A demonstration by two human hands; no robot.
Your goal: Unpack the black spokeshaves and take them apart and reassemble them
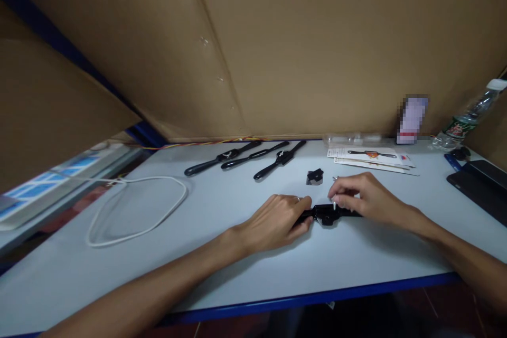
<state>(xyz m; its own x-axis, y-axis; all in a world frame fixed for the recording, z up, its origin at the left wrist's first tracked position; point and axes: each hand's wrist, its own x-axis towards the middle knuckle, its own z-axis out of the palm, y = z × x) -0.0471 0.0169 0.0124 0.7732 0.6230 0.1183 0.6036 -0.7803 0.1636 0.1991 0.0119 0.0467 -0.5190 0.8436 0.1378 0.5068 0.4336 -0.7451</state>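
Observation:
A black spokeshave (325, 215) lies on the table in front of me. My left hand (279, 219) is closed around its left handle, and a ring shows on one finger. Above the spokeshave's middle, my right hand (354, 196) pinches a small silver metal piece (335, 205), whose tip points down at the body; its exact kind is too small to tell. The right handle runs partly hidden beneath that hand. Just beyond lies a small clear bag (315, 177) with a dark flat part.
Several more spokeshaves (279, 160) lie at the back of the table (237, 200). Printed cards (368, 157), a blurred phone-like object (412, 119) and a bottle (459, 127) are back right. A black case (481, 187) sits at right. A white cable (138, 235) loops at left. Cardboard walls enclose the back.

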